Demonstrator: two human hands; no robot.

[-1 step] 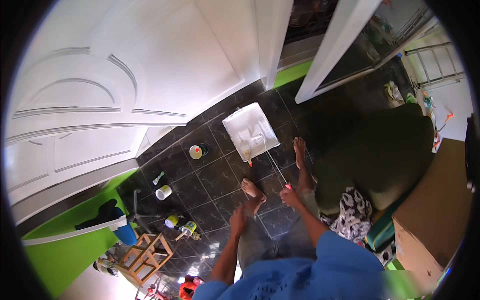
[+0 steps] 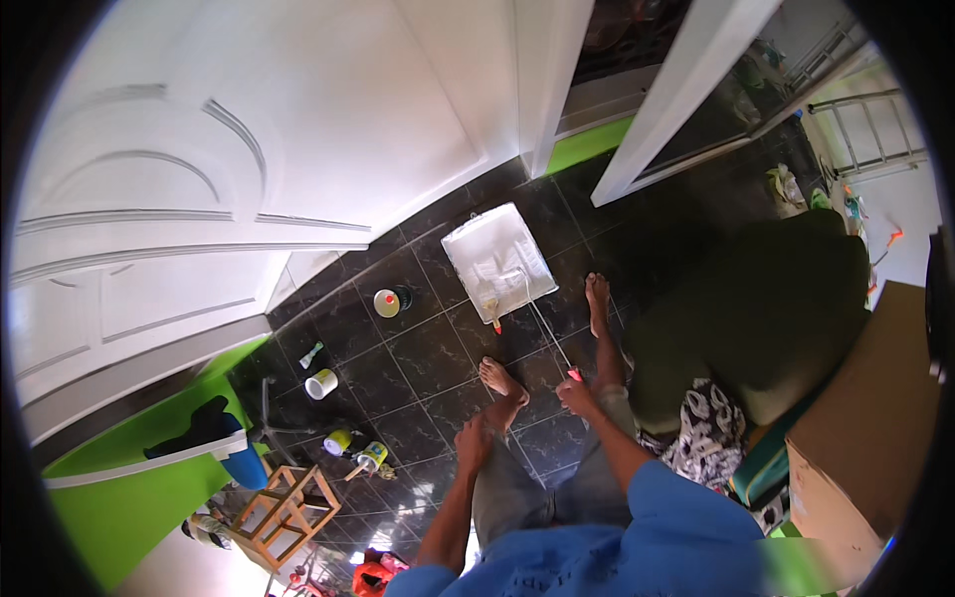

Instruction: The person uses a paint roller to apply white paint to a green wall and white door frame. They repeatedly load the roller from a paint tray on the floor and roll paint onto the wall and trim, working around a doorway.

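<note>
My right hand (image 2: 577, 396) is closed round the red handle of a paint roller (image 2: 550, 338). Its thin metal rod runs up to the roller head, which lies in a white paint tray (image 2: 512, 224) on the floor. White paint coats the tray. A paintbrush (image 2: 493, 311) with a red-tipped handle lies at the tray's near edge. On my left knee rests my left hand (image 2: 475, 443), holding nothing, its fingers lying over the leg. My bare feet stand on dark tiles just nearer than the tray.
An open can (image 2: 389, 303) stands left of the tray. Farther left are a white tub (image 2: 321, 384), a small brush (image 2: 312, 354) and cans (image 2: 370, 459). A wooden stool (image 2: 288, 517) stands lower left. White panelled doors (image 2: 378, 109) rise ahead. Right: a dark green seat (image 2: 756, 308) and cardboard box (image 2: 865, 418).
The whole view has shifted very slightly. My right hand stays on the roller handle and my left hand stays on my knee.
</note>
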